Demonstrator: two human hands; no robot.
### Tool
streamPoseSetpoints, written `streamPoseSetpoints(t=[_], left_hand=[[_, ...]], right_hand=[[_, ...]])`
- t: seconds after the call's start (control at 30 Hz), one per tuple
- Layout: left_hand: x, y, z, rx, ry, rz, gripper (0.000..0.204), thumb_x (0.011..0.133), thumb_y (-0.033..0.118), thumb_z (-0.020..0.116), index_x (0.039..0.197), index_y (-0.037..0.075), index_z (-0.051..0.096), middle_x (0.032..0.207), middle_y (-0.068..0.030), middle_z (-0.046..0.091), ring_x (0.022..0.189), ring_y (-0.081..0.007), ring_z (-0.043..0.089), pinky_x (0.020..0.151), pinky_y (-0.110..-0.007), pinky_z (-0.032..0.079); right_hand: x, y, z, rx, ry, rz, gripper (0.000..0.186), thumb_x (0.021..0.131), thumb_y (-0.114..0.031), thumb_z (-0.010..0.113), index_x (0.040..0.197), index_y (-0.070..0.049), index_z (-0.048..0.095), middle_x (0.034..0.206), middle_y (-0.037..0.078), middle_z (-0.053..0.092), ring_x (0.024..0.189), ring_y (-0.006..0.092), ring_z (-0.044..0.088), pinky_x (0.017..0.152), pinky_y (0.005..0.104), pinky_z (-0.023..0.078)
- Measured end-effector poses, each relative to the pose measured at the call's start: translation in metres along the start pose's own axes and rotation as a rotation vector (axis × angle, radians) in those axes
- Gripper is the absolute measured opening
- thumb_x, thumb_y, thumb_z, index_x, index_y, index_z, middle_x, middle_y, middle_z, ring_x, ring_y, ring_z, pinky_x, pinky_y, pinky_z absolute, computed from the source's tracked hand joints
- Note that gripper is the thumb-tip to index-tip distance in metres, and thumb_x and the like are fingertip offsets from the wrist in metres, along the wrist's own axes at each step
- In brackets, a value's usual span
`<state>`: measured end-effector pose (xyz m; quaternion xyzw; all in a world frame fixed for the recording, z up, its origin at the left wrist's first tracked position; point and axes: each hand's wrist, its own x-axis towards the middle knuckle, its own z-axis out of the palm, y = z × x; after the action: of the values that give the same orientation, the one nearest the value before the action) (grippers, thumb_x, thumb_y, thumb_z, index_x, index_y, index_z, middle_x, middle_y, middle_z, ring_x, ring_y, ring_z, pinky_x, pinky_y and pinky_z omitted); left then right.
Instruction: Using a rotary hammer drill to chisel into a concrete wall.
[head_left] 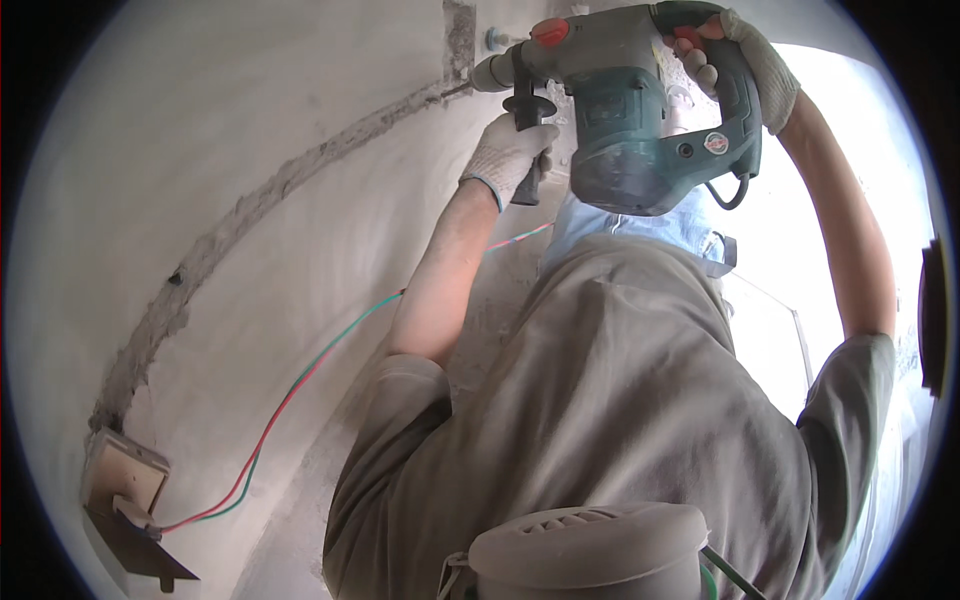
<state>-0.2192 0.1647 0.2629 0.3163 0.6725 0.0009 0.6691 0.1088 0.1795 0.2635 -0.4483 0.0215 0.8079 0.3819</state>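
A green and grey rotary hammer (620, 110) is held up against the pale wall at the top of the view. My left hand (512, 152), in a white knitted glove, wraps round its black side handle (527, 185). The gloved fingers of my right hand (750, 65) close round the rear grip, by the red trigger. From the chuck (490, 74), the bit reaches left to the upper end of a rough channel (270, 195) cut in the wall. Whether the bit's tip is inside the channel is too small to tell.
A switch box (128, 475) hangs at the channel's lower end, with red and green wires (270, 430) running from it behind my left arm. A small pipe fitting (497, 40) juts from the wall near the chuck. Bright light fills the right side. A vented respirator (590, 550) shows at the lower edge.
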Motion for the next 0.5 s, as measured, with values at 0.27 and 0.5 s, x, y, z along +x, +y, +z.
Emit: streamPoseSetpoints(t=[0.27, 0.5], left_hand=[[0.03, -0.003, 0.018, -0.038, 0.068, 0.046, 0.018, 0.079, 0.016, 0.067, 0.082, 0.002, 0.057, 0.064, -0.0065, 0.058, 0.052, -0.0153, 0.058, 0.049, -0.031, 0.048], [0.038, 0.009, 0.011, -0.178, 0.103, 0.088, 0.02, 0.082, 0.016, 0.066, 0.087, -0.001, 0.056, 0.064, -0.0068, 0.059, 0.049, -0.016, 0.06, 0.044, -0.031, 0.048]], right_hand=[[0.063, -0.014, -0.042, 0.163, -0.241, 0.205, 0.027, 0.078, -0.013, 0.053, 0.094, 0.01, 0.053, 0.072, 0.014, 0.059, 0.06, 0.0227, 0.061, 0.055, 0.0308, 0.055], [0.106, -0.066, -0.012, -0.153, -0.361, 0.294, 0.023, 0.08, -0.018, 0.052, 0.088, 0.004, 0.053, 0.068, 0.008, 0.056, 0.059, 0.0168, 0.059, 0.055, 0.0279, 0.054]])
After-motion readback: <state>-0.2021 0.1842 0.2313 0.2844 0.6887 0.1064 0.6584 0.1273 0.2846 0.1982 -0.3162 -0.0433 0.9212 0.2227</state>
